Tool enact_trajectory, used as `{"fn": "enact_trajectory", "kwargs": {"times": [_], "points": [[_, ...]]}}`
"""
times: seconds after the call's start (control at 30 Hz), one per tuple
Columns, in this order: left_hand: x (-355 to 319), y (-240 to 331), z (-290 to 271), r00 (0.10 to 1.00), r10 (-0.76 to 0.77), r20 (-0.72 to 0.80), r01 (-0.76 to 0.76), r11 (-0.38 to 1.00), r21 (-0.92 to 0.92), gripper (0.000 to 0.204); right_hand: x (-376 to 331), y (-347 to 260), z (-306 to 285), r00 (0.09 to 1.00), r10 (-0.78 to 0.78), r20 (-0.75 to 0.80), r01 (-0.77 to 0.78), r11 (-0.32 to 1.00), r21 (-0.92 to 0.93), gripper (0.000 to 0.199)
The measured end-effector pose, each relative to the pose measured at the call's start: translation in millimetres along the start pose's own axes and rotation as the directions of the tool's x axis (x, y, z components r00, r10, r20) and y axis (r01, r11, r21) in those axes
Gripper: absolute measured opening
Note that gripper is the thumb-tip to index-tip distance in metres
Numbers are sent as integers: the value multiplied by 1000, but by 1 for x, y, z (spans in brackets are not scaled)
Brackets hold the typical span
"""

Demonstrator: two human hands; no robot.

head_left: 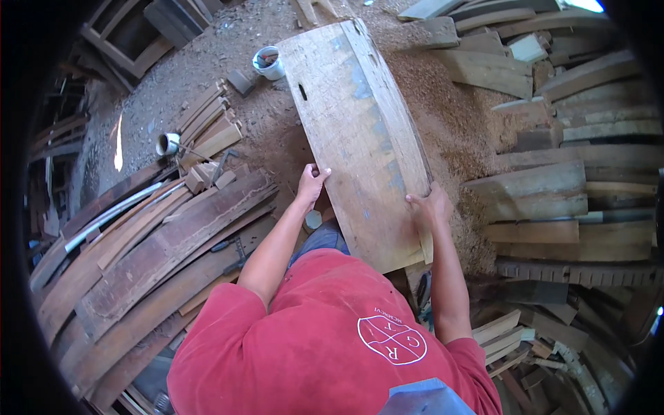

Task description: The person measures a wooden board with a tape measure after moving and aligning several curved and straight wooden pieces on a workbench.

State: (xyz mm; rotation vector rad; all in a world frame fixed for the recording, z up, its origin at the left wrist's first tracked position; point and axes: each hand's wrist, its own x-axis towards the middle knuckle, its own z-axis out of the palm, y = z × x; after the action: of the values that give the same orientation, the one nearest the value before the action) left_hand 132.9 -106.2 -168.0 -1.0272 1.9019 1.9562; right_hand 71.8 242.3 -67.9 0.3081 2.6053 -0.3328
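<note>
A long, worn wooden board (353, 131) stretches away from my body, pale with bluish stains and a dark slot near its far left edge. A rough plank strip (391, 111) runs along its right side. My left hand (313, 185) grips the left edge, thumb on top and fingers partly hidden at the side. On the opposite edge, slightly nearer to me, my right hand (432, 205) is closed with its thumb over the top. The fingers beneath that edge are mostly hidden. What supports the board cannot be made out.
A white bucket (268, 63) with tools in it stands by the board's far left side. Another white container (167, 144) sits farther left. Stacked planks (152, 263) lie at left, and more timber (532, 190) at right. Sawdust (449, 111) covers the ground beside the board.
</note>
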Motion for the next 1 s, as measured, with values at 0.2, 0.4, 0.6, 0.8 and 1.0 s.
{"fn": "enact_trajectory", "kwargs": {"times": [0.2,0.4,0.6,0.8,1.0], "points": [[-2,-3,0,1000,-3,23,4,999,-37,41,4,8,-11,993,-42,110,40,999,24,74],[3,12,6,999,-25,-36,26,1000,18,41,8,9,-16,988,-88,124,84,996,35,75],[14,25,8,998,-9,-59,14,996,83,44,15,5,-12,987,-129,97,127,992,25,71],[30,29,10,995,38,-97,-29,995,98,65,33,6,-2,959,-282,-36,283,958,39,67],[17,47,19,996,18,-87,-7,992,128,86,47,-3,-24,969,-226,102,218,972,87,66]]}}
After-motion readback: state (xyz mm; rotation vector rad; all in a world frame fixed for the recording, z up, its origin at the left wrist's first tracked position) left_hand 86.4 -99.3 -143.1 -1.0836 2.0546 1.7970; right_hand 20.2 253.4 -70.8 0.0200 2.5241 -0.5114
